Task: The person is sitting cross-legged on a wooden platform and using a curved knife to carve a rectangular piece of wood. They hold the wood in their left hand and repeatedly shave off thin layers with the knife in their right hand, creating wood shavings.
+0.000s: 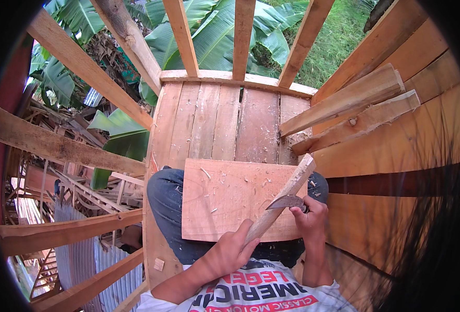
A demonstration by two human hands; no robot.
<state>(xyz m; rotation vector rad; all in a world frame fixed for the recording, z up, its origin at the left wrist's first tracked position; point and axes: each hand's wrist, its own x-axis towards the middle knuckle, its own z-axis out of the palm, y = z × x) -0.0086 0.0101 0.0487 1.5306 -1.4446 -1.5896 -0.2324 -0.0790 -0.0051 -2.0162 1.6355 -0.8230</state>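
My left hand (232, 250) is closed around the lower end of a rough wooden stick (295, 182), which slants up and to the right. In my right hand (312, 216) is a knife with a short, curved, dark blade (286, 202). The blade lies across the stick, above my left hand, and appears to touch its surface. My fingers hide most of the knife's handle. Beneath the stick a flat wooden board (219, 200) rests across my legs, with several curled wood shavings on it.
Two rough wooden pieces (357, 122) lean against the plank wall (386, 140) at the right. Ahead is a plank floor (204, 119) strewn with shavings. Upright slats (243, 36) fence the far side and left. Beyond them are banana leaves and corrugated metal sheets (79, 260).
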